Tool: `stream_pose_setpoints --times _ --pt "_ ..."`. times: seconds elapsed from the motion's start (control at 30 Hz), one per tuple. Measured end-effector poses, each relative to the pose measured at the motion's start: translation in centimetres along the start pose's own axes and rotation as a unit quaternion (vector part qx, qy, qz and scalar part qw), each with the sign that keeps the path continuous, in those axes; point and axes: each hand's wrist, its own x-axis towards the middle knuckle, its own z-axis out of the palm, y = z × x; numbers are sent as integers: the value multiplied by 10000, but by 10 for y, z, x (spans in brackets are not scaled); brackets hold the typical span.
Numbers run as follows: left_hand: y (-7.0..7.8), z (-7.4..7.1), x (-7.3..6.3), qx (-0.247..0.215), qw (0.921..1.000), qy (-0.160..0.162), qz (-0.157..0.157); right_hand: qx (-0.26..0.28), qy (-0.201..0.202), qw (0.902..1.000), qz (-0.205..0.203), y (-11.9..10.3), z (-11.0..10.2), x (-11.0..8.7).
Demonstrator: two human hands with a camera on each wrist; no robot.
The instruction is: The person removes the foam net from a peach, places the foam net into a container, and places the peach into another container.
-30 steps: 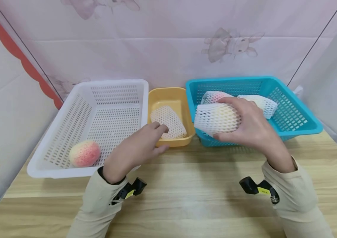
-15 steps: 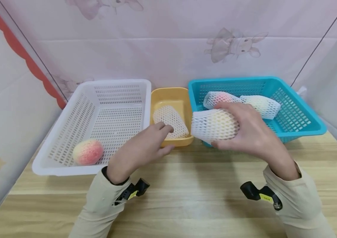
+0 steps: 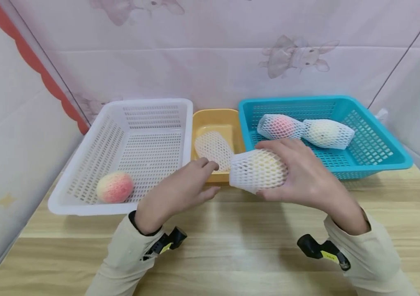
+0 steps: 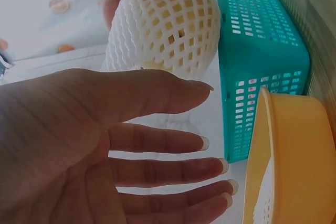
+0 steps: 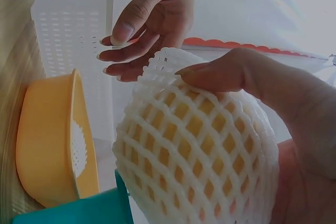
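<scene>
My right hand (image 3: 298, 176) grips a pale yellow peach in a white foam net sleeve (image 3: 259, 170), held up in front of the blue basket. The right wrist view shows my thumb on top of the netted peach (image 5: 194, 150). To its left, my left hand (image 3: 180, 189) is held with fingers loosely extended and nothing in them. Those fingers, in the left wrist view, point past the netted peach (image 4: 168, 30) toward the yellow bin (image 4: 302, 150). An empty white foam net (image 3: 213, 150) lies in the yellow bin (image 3: 222, 177) just beyond my left hand.
A bare pink-and-cream peach (image 3: 115, 187) lies in the front left of the white basket (image 3: 84, 209). In the blue basket (image 3: 380, 154) at the right lie two netted peaches, one pinkish (image 3: 281, 126) and one pale (image 3: 324, 132). A patterned cloth hangs behind.
My right hand has brought the netted peach left and toward me, out from over the blue basket, closer to my left hand. The left hand has stayed nearly in place.
</scene>
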Motion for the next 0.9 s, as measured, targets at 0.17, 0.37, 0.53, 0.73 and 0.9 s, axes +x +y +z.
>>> stream_pose_setpoints --times 0.17,0.37,0.53,0.73,0.9 --pt "2 1 -1 13 9999 34 103 -45 -78 9999 -118 -4 3 -1" --pt "3 -1 -4 44 9999 93 77 -97 -210 9996 -132 -8 5 -2" --pt "4 -1 -7 -59 10000 32 -28 -145 -375 9991 -108 -11 9 -2" --pt "4 -1 -11 -164 9996 -211 -43 -200 -524 9983 -178 -16 19 -2" --pt "7 1 -11 -284 9981 -508 -176 -239 -663 9970 -305 -20 29 -3"
